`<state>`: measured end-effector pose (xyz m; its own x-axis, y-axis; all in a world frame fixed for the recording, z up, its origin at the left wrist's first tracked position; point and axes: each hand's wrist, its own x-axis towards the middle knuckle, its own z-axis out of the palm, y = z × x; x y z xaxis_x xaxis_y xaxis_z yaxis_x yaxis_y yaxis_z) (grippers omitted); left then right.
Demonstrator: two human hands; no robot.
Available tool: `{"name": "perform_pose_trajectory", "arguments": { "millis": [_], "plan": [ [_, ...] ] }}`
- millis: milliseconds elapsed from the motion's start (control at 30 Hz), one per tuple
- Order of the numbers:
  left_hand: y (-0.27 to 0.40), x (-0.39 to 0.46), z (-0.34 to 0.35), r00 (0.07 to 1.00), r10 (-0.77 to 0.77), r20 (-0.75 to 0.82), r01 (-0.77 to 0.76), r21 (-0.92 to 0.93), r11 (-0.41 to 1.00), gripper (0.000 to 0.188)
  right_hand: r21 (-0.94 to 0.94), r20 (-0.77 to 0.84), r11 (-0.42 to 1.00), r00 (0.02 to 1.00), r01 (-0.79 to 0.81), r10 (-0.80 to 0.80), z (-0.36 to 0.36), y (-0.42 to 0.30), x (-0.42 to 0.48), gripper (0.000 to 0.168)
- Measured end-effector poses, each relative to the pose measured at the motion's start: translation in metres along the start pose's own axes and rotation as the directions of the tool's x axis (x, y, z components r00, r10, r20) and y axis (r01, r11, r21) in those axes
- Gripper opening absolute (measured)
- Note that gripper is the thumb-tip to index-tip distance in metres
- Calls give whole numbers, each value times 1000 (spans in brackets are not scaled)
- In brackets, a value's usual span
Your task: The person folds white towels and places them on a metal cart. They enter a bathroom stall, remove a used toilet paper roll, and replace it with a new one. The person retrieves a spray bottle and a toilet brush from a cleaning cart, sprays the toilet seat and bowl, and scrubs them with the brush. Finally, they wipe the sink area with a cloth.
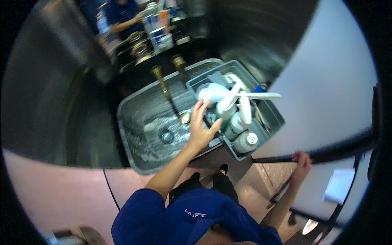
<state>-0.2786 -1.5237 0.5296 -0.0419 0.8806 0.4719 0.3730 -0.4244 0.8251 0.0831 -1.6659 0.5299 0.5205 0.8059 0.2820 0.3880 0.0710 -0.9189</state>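
Observation:
My left hand [202, 127] reaches over the right side of a stone-look washbasin [134, 110], fingers spread. Its fingertips are at a white bottle [216, 92] lying in a grey plastic caddy [228, 144]; whether they touch it I cannot tell. The caddy straddles the basin's right edge. It holds several bottles, among them a white-capped one [246, 141] at the near corner and white trigger spray heads [245, 108]. A white handle [260, 96] lies across the top. My right hand [301, 160] is out to the right, fingers curled and blurred, by a dark door edge.
A brass spout [165, 90] and a second brass fitting [178, 62] rise behind the basin, which has a drain plug [166, 135]. Tubes and cups [162, 33] stand on the back ledge before a mirror. A white panel [327, 79] borders the right side.

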Motion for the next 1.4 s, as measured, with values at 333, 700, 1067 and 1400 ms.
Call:
{"name": "perform_pose_trajectory", "arguments": {
  "millis": [333, 700, 1067, 1400],
  "plan": [
    [74, -141, -35, 664, 488, 566, -245, -451, 858, 42, -193, -52, 714, 734, -673, 677, 46, 43, -387, 27],
    [191, -419, -21, -142, 736, 661, 86, -733, 675, 27, 284, -706, 493, 169, -822, 688, 5, -48, -760, 31],
    [355, -758, -105, -608, 706, 365, 373, -653, 659, 26, 697, -717, 687, -215, -206, 663, -142, -96, -967, 38],
    [499, -1034, -65, -659, 695, 288, 476, -556, 681, 15, 594, -753, 792, -444, -141, 485, -292, -66, -1153, 33]
  ]
}}
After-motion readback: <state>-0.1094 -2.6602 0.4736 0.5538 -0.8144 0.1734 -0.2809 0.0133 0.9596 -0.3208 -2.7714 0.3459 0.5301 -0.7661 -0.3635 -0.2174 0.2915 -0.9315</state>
